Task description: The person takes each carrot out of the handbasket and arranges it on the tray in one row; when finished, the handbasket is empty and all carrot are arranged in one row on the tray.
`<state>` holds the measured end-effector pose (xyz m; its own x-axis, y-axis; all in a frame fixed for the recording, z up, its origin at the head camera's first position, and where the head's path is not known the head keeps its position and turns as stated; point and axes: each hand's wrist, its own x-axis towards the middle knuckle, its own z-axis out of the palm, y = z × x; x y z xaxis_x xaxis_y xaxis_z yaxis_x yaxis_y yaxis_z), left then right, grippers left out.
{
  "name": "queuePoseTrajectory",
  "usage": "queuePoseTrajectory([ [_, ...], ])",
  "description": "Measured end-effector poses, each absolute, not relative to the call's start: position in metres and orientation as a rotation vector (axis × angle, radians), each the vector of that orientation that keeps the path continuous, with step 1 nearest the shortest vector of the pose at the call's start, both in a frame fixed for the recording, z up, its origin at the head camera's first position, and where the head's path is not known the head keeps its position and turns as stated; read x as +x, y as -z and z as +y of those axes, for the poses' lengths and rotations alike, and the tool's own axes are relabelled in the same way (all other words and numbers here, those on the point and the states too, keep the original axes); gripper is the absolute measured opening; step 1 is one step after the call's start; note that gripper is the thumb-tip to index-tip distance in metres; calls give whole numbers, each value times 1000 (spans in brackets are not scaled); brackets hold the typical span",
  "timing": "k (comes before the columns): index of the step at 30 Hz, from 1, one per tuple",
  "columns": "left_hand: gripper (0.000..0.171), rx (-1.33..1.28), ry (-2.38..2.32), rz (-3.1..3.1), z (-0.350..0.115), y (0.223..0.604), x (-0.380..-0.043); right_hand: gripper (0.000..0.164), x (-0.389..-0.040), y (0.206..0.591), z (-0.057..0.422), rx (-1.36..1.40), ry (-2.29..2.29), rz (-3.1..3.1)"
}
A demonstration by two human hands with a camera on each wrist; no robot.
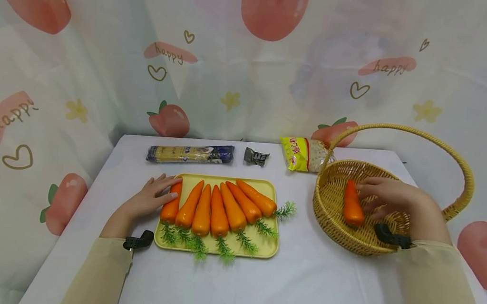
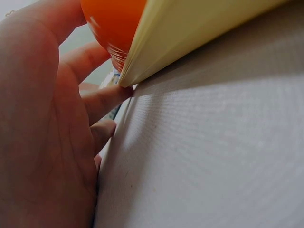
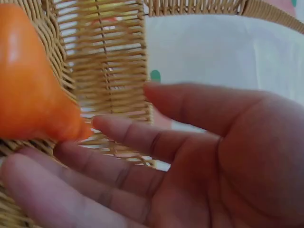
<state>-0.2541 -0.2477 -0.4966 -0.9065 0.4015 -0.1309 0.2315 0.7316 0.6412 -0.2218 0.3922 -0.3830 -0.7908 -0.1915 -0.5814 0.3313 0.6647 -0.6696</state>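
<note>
A row of several orange carrots (image 1: 220,214) with green tops fans across a pale yellow tray (image 1: 261,249). My left hand (image 1: 148,199) is at the tray's left side, thumb and fingertips at the leftmost carrot (image 1: 171,203). In the left wrist view its fingers are fairly straight, reaching the carrot (image 2: 114,23) and the tray rim (image 2: 137,61). My right hand (image 1: 388,197) is inside the wicker basket (image 1: 331,230), fingers spread and loosely bent. One carrot (image 1: 353,206) lies in the basket; the right fingertips (image 3: 102,124) are close by its narrow end, holding nothing.
Along the back of the white table (image 1: 301,290) lie a long noodle packet (image 1: 189,153), a small dark wrapped packet (image 1: 256,157) and a yellow-and-clear bag (image 1: 305,154). The basket's tall handle (image 1: 433,138) arches over the right side. A printed curtain (image 1: 216,64) hangs behind.
</note>
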Motion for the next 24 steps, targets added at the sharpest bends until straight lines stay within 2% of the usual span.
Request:
queuePoseTrajectory([
  [7,62,495,-953,2666,-249,497,-254,61,-230,393,389,54,1157,2195],
  [19,60,525,-944,2664,-248,493,-252,67,-239,409,380,24,1355,2007],
  [24,59,529,-955,2661,-247,492,-252,62,-240,414,378,4,1382,1973],
])
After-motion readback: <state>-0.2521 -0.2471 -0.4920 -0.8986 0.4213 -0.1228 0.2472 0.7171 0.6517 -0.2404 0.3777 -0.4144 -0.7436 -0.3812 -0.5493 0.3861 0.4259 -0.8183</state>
